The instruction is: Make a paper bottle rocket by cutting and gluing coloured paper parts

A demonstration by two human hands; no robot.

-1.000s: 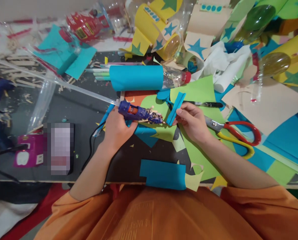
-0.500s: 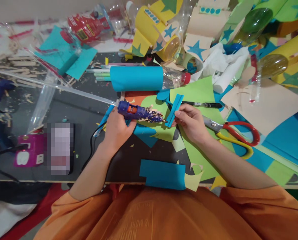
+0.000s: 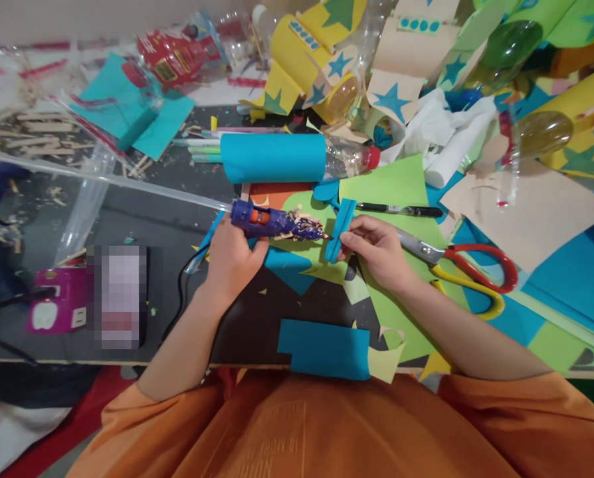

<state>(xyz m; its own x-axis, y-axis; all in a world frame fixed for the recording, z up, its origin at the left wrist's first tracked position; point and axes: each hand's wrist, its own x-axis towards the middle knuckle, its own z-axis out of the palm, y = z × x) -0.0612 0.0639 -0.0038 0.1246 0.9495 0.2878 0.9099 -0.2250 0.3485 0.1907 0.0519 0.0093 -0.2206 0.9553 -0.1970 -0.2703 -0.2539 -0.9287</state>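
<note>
My left hand (image 3: 236,260) is wrapped round the handle of a dark blue hot glue gun (image 3: 267,220), with a long clear glue stick (image 3: 112,178) jutting from its back. Bits of wood and dried glue crust the front of the gun. Its nozzle is right at a folded strip of blue paper (image 3: 340,230), though I cannot tell whether it touches. The strip is pinched between the thumb and fingers of my right hand (image 3: 374,249). A pair of scissors (image 3: 456,262) with red and yellow handles lies just beyond that hand.
Behind my hands lies a bottle wrapped in blue paper (image 3: 273,158). A black pen (image 3: 401,210) rests on green paper (image 3: 401,299). To the left are a phone (image 3: 122,295), a magenta power adapter (image 3: 60,299) and a black cord. Decorated paper-covered bottles crowd the back right.
The blue paper strip and my right hand have shifted slightly left and down, so the nozzle meets it farther up. The glue gun has moved a little left and up.
</note>
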